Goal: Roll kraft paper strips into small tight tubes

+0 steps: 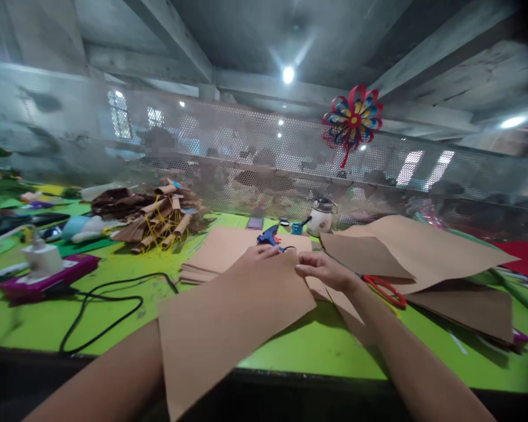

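Observation:
A brown kraft paper sheet point(237, 310) is raised at a slant over the green table, its near corner hanging past the front edge. My left hand point(262, 252) is partly hidden behind its far edge, with the fingers on the paper. At the sheet's far right corner, my right hand point(323, 268) pinches the edge between thumb and fingers. Just beyond both hands lies a blue glue gun point(269, 235), on or by a stack of brown paper sheets point(215, 249). Scissors with orange-red handles point(385, 291) rest beside my right forearm.
Large brown sheets point(435, 249) cover the table's right side. To the left are a purple power strip point(70, 275) with a looping black cable point(114, 302) and a heap of rolled brown paper pieces point(167, 220). A white jar point(320, 218) stands before the perforated screen point(229, 170).

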